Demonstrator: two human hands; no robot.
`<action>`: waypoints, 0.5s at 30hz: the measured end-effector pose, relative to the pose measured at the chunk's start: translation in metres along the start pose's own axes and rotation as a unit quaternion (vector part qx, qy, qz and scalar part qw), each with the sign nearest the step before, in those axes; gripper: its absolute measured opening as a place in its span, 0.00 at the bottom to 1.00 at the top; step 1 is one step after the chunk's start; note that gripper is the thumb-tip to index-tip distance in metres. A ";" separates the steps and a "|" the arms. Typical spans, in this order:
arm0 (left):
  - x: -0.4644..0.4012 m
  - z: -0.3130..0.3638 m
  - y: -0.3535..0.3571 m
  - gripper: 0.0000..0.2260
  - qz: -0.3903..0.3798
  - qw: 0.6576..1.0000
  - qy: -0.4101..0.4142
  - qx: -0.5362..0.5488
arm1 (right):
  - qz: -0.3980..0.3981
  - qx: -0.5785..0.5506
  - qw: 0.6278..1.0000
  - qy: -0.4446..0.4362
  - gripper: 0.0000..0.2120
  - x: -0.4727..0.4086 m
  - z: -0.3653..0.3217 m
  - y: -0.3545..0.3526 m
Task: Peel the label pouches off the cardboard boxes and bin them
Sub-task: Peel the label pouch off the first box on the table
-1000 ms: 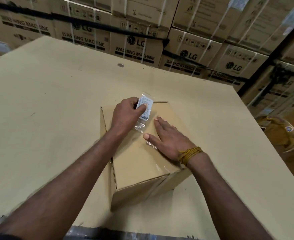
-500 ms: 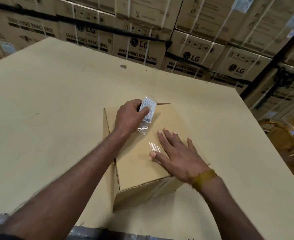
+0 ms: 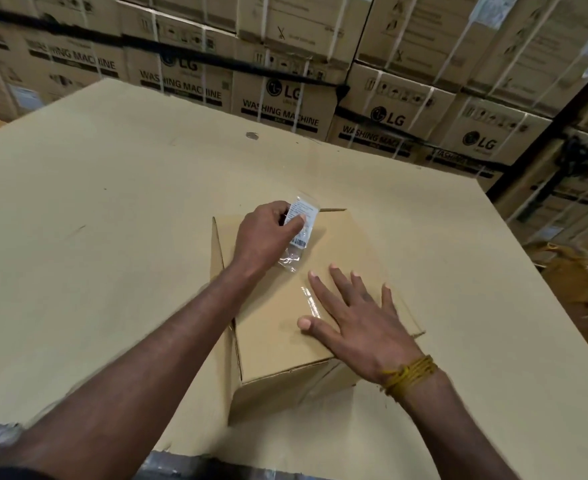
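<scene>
A small plain cardboard box sits in the middle of a large cardboard sheet. My left hand pinches a clear label pouch with a white printed slip inside, lifted over the box's far top edge. The pouch's lower clear end hangs crinkled toward the box top. My right hand lies flat with fingers spread on the box's near right top, beside a strip of shiny clear tape. A yellow thread band circles the right wrist.
Stacked washing machine cartons with white straps form a wall behind the sheet. At the right, beyond the sheet's edge, stands a round container with brownish contents. A dark edge runs below the sheet's near side.
My right hand slid back toward me and to the right across the box top, fingers spreading. The left hand kept its pinch on the pouch, barely shifting.
</scene>
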State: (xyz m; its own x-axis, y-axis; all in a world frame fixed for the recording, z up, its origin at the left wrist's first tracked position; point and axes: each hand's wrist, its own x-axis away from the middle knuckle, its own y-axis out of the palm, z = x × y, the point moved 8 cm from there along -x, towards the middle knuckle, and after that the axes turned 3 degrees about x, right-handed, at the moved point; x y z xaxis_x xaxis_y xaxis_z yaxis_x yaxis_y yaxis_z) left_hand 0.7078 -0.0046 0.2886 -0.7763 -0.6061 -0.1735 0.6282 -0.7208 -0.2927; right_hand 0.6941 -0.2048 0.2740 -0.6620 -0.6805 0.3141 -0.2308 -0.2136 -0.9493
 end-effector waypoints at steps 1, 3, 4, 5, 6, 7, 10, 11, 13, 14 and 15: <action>0.000 0.001 0.001 0.07 -0.002 1.000 0.002 -0.005 | 0.000 -0.004 1.000 0.004 0.40 -0.006 0.003 -0.003; -0.001 0.002 0.003 0.07 -0.005 1.000 0.006 -0.015 | 0.004 -0.013 1.000 0.008 0.38 -0.025 0.008 -0.010; -0.001 0.003 0.003 0.07 -0.005 1.000 0.007 -0.015 | 0.004 -0.017 1.000 0.006 0.36 -0.032 0.008 -0.012; -0.001 0.003 0.003 0.07 -0.003 1.000 0.005 -0.013 | 0.002 -0.021 1.000 0.002 0.36 -0.035 0.007 -0.012; -0.001 0.002 0.002 0.07 -0.001 1.000 0.003 -0.009 | 0.001 -0.023 1.000 -0.002 0.36 -0.034 0.005 -0.011; 0.000 0.002 0.001 0.07 0.001 1.000 0.001 -0.005 | 0.001 -0.023 1.000 -0.006 0.37 -0.028 0.004 -0.009; 0.000 -0.002 0.000 0.06 0.002 1.000 -0.009 0.017 | 0.003 -0.029 0.999 -0.021 0.38 0.011 0.001 0.004; 0.000 -0.002 0.000 0.05 0.003 1.000 -0.011 0.019 | 0.001 -0.030 0.999 -0.023 0.38 0.024 0.002 0.008; -0.001 -0.001 -0.001 0.06 0.004 1.000 -0.008 0.013 | -0.009 -0.023 0.999 -0.021 0.38 0.035 0.008 0.010; -0.001 -0.001 0.000 0.06 0.003 1.000 -0.006 0.006 | -0.013 -0.022 0.999 -0.019 0.39 0.032 0.012 0.009; -0.001 0.000 0.001 0.06 0.001 1.000 -0.005 -0.001 | -0.014 -0.027 0.999 -0.016 0.40 0.024 0.015 0.007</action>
State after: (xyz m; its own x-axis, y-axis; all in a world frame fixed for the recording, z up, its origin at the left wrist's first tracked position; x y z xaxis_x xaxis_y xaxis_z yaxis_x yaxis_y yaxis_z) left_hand 0.7092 -0.0043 0.2886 -0.7739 -0.6114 -0.1649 0.6303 -0.7184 -0.2944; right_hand 0.6870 -0.2333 0.2744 -0.6313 -0.6978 0.3383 -0.2869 -0.1952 -0.9379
